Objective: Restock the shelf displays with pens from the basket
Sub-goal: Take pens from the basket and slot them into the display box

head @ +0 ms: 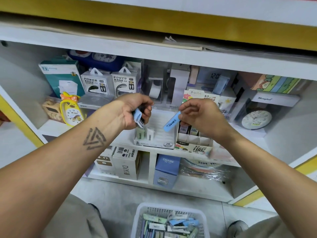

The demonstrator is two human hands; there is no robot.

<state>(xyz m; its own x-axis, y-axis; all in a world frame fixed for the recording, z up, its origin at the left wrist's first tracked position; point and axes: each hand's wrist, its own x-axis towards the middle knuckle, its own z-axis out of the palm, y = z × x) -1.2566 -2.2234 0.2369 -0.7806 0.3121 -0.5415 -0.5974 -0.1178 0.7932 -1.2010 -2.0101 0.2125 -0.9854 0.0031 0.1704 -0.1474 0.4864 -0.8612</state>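
A short, light-blue plastic pen (171, 124) is being pinched at its upper end by the curled fingers of the right hand (199, 114), above the white ridged display tray (161, 133) on the shelf. Several more pens (138, 117) are being gripped in the left hand (135, 112). More are lying in the white mesh basket (171, 210) below. The pen is judged light, stiff and smooth, best held mid-barrel.

white shelf (120, 140) under display boxes (155, 134)
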